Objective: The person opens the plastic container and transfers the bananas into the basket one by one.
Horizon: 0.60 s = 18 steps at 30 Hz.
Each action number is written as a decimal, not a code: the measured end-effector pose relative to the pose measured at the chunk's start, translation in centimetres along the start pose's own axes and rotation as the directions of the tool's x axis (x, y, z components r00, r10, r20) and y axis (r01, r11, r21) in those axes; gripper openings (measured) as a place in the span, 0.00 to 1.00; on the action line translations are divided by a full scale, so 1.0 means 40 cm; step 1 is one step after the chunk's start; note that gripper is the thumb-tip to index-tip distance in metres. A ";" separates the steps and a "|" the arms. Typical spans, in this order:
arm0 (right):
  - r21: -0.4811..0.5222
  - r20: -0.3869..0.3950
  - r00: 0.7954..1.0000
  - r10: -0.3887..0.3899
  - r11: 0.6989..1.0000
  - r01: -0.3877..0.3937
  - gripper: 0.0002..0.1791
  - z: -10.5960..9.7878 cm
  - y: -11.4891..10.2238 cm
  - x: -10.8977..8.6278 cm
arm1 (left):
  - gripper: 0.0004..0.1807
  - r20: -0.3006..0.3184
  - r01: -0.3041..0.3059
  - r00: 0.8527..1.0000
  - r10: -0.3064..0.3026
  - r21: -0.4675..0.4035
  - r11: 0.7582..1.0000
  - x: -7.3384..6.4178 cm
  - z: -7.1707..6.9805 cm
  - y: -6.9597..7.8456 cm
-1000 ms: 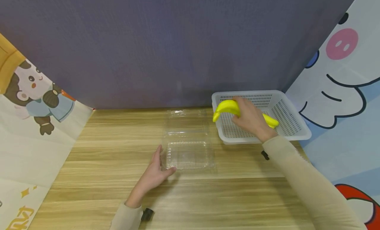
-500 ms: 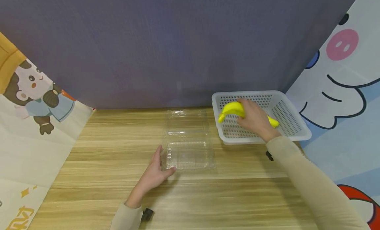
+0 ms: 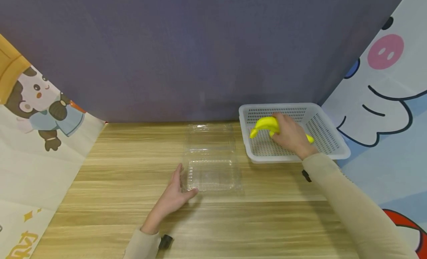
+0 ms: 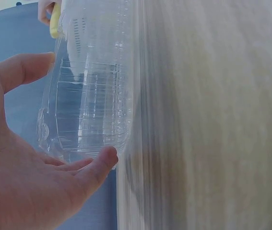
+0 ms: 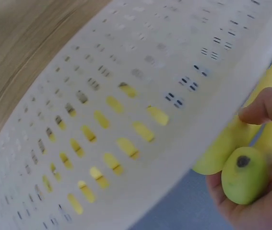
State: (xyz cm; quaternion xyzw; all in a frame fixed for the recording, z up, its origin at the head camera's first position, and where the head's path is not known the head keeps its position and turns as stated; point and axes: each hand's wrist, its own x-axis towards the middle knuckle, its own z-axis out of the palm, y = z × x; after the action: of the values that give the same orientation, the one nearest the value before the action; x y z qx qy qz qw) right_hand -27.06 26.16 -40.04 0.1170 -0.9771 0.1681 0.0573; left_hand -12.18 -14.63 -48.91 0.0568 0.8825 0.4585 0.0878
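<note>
My right hand (image 3: 291,134) grips a bunch of yellow bananas (image 3: 267,123) inside the white slotted basket (image 3: 246,147). In the right wrist view, my thumb and fingers close round the bananas (image 5: 243,175), whose tips are greenish; yellow shows through the basket's slots. Right of the hand a yellow end (image 3: 310,139) shows; whether it belongs to the same bunch I cannot tell. My left hand (image 3: 172,196) lies spread round the near left corner of a clear plastic clamshell box (image 3: 210,177), with its thumb along the near edge. The box's lid (image 3: 210,136) is folded back.
The wooden table (image 3: 116,199) carries the box and basket. A grey panel (image 3: 166,58) rises at the back edge. Printed cartoon walls stand left (image 3: 43,170) and right (image 3: 397,118), with the basket close to the right one.
My right hand has shifted a little right with the bananas, bringing their stem end inside the basket's left rim. The far yellow end has barely moved. My left hand and the box have stayed put.
</note>
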 end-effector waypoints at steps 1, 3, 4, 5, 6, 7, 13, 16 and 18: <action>-0.005 0.004 1.000 0.003 1.000 -0.003 0.36 0.001 0.002 -0.001 | 0.62 0.001 -0.002 1.000 0.002 0.000 1.000 0.000 0.000 0.000; -0.009 0.010 1.000 0.006 1.000 -0.006 0.35 0.004 0.007 -0.001 | 0.62 0.004 -0.005 1.000 0.005 0.001 1.000 -0.001 -0.001 0.001; -0.010 0.012 1.000 0.006 1.000 -0.006 0.35 0.007 0.010 -0.001 | 0.62 0.006 -0.006 1.000 0.006 0.000 1.000 -0.001 -0.001 0.001; -0.014 0.013 1.000 0.008 1.000 -0.008 0.34 0.009 0.013 -0.001 | 0.62 0.007 -0.006 1.000 0.006 0.001 1.000 -0.001 -0.002 0.002; -0.017 0.015 1.000 0.010 1.000 -0.010 0.34 0.011 0.015 -0.001 | 0.62 0.009 -0.005 1.000 0.005 0.000 1.000 -0.001 -0.002 0.002; -0.019 0.017 1.000 0.012 1.000 -0.012 0.33 0.013 0.018 0.000 | 0.62 0.010 -0.004 1.000 0.004 -0.001 1.000 -0.001 -0.002 0.002; -0.030 0.046 0.998 0.037 0.999 -0.036 0.33 0.025 0.028 0.003 | 0.62 0.013 0.001 1.000 -0.001 -0.001 1.000 -0.002 -0.003 0.003; -0.036 0.071 0.996 0.050 0.998 -0.048 0.33 0.030 0.033 0.004 | 0.62 0.017 -0.001 1.000 0.001 -0.004 1.000 -0.002 -0.002 0.002; -0.043 0.080 0.995 0.055 0.998 -0.052 0.34 0.033 0.035 0.005 | 0.62 0.015 -0.001 1.000 0.001 -0.005 1.000 -0.002 -0.002 0.001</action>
State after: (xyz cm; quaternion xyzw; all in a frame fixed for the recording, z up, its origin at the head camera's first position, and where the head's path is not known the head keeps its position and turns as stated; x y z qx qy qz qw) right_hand -27.70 26.96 -41.71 0.0962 -0.9847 0.1447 0.0154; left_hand -12.13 -14.70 -48.82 0.0604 0.8806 0.4605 0.0946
